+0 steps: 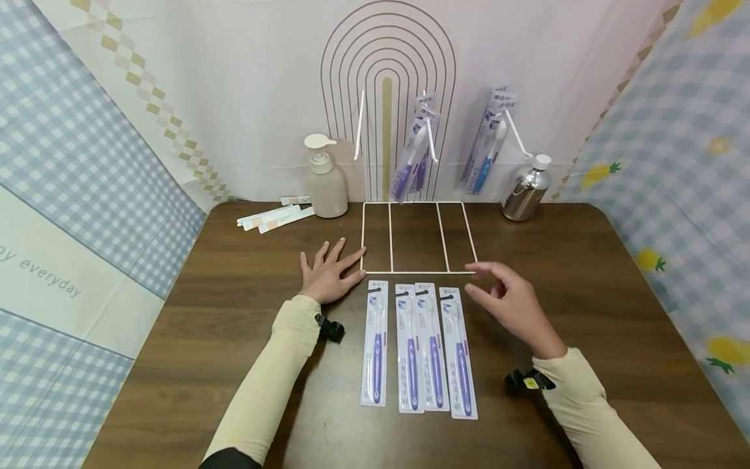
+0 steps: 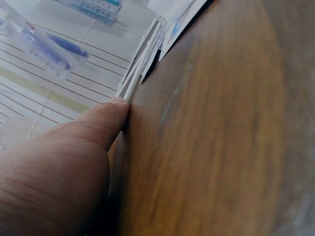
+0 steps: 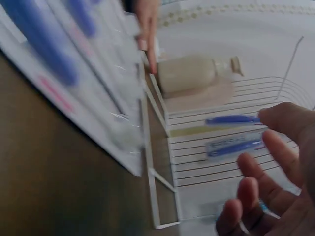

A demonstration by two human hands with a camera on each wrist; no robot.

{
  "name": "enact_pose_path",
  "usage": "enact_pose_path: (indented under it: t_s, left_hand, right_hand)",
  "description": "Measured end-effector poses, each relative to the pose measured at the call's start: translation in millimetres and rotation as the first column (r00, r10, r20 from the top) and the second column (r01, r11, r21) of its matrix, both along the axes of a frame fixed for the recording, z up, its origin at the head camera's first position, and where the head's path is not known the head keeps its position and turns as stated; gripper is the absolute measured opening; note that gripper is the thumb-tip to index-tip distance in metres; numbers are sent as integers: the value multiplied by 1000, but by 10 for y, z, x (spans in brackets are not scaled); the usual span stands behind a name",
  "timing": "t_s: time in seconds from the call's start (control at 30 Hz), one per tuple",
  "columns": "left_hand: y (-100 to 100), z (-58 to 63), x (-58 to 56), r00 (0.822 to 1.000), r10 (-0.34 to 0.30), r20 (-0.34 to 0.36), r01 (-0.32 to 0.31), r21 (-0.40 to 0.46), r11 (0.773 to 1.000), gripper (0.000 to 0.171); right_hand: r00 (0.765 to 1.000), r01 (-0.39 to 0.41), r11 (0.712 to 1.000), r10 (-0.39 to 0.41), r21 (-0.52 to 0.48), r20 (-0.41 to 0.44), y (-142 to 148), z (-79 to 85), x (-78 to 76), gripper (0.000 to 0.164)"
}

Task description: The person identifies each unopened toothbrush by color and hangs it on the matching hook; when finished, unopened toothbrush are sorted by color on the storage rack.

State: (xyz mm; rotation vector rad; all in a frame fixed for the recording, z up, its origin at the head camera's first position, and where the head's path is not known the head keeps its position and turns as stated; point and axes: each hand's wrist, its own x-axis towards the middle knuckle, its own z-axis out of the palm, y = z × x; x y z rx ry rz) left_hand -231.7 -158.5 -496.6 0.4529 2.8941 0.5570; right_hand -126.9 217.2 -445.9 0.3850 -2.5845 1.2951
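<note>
My left hand (image 1: 329, 279) lies palm down on the table with fingers spread, its thumb and forefinger at the left side of the white wire rack (image 1: 419, 272). In the left wrist view its thumb (image 2: 93, 120) touches the rack's frame. My right hand (image 1: 508, 301) hovers by the rack's front right corner, fingers loosely bent and holding nothing. Between the hands lie several packaged purple toothbrushes (image 1: 375, 345) in a row, two of them close together. More purple toothbrushes (image 1: 410, 163) hang on the rack's middle hook, and packaged toothbrushes, a blue one (image 1: 484, 170) in front, on the right hook.
A beige pump bottle (image 1: 328, 189) stands behind my left hand, beside some thin paper sachets (image 1: 275, 217). At the back right is a silver bottle (image 1: 526, 190) with a white cap. The rack's left hook (image 1: 360, 127) juts forward. Printed cloth hangs around the wooden table (image 1: 234, 312).
</note>
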Motion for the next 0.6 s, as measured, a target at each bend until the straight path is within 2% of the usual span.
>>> enact_pose_path:
  t_s: [0.1, 0.23, 0.43, 0.6]
  left_hand:
    - [6, 3, -2, 1000, 1, 3, -1, -4, 1000, 63]
    - [-2, 4, -12, 1000, 5, 5, -5, -4, 1000, 62]
    - [-3, 10, -11, 1000, 4, 2, -4, 3, 1000, 62]
    - [3, 21, -6, 1000, 1, 4, -1, -3, 1000, 62]
  right_hand:
    - [997, -9, 999, 6, 39, 72, -17, -122, 94, 35]
    - [989, -13, 996, 0, 85, 147, -36, -256, 145, 39]
    - [982, -9, 987, -22, 162, 185, -34, -399, 156, 44]
    - [974, -11, 975, -39, 221, 221, -40, -443, 152, 51]
